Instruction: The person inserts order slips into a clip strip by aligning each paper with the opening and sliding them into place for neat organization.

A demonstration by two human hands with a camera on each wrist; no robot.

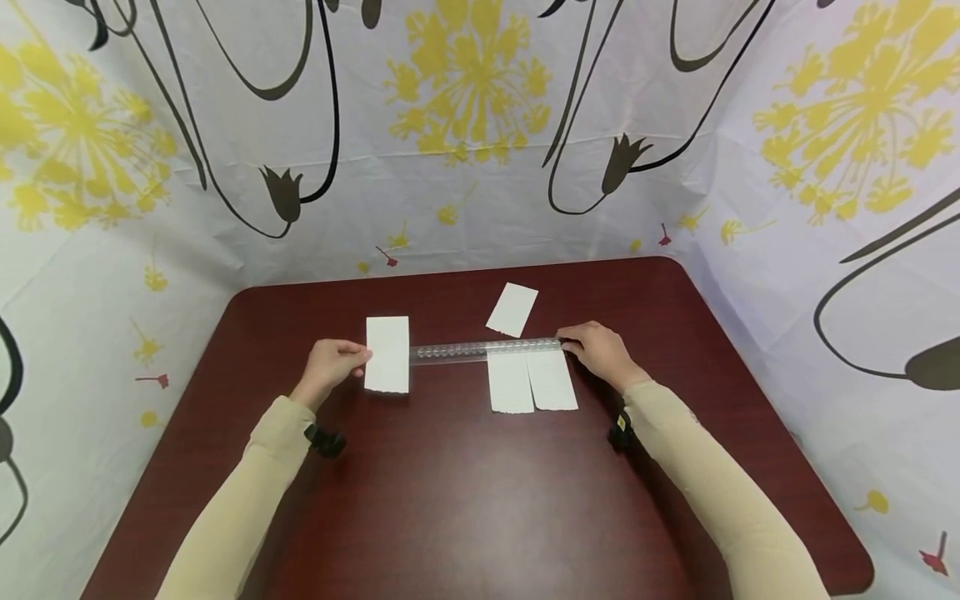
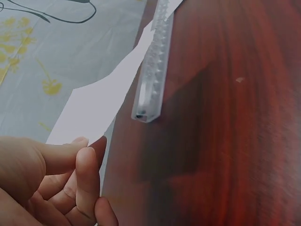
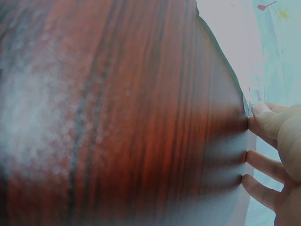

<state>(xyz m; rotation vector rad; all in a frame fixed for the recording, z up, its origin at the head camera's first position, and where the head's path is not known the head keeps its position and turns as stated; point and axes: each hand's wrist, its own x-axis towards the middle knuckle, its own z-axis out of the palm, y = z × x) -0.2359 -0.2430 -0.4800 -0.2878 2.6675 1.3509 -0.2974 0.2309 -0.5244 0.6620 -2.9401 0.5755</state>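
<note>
My left hand (image 1: 333,364) pinches the left edge of a white paper piece (image 1: 387,354) between thumb and fingers. In the left wrist view that paper (image 2: 99,106) is raised and tilted, and a shadow lies on the table beneath. A long clear ruler (image 1: 450,352) with a row of round shapes lies across the table; the held paper overlaps its left side in the head view. At the ruler's right end, my right hand (image 1: 596,350) grips it with thumb and forefinger, other fingertips on the table. Under the ruler lie two paper pieces, left (image 1: 511,383) and right (image 1: 553,381), with ragged lower edges.
Another white paper piece (image 1: 512,309) lies slanted behind the ruler. The dark red wooden table (image 1: 465,483) has rounded corners, and white patterned cloth (image 1: 480,217) hangs around its back and sides. A dark wrist device (image 1: 326,440) hangs below the left sleeve.
</note>
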